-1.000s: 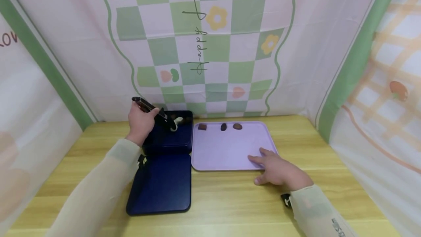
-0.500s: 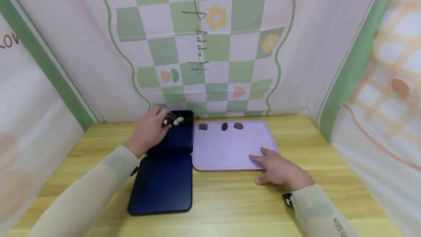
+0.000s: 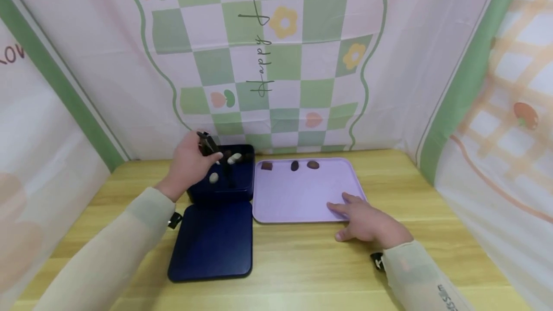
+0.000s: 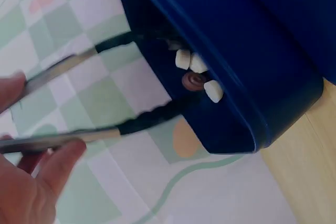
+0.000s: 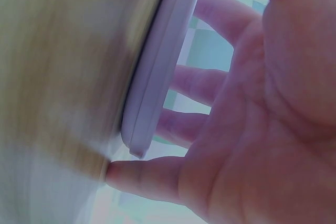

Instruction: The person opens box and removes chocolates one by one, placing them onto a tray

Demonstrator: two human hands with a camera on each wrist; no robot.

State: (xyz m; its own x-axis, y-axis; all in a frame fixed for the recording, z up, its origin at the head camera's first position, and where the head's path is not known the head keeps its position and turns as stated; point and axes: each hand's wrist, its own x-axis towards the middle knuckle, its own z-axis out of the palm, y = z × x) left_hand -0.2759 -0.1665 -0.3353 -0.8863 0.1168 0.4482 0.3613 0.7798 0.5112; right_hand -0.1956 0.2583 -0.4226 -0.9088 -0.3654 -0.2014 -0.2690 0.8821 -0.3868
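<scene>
The left hand (image 3: 187,164) pinches long, black-tipped metal tongs (image 3: 209,143), perhaps to reach deep into the shiny dark blue box (image 3: 220,196) at far left, where small white lumps (image 3: 234,158) lie. The right hand (image 3: 367,220) rests, spread, on the flat purple tray's (image 3: 294,200) near right corner, maybe keeping it still.

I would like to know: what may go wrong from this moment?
The pale pieces lie close to a brown one in the blue box, so the spread tongs in the left hand might catch two together.

The right hand lies over the edge of the purple tray; a push might shift the three brown pieces there.
</scene>
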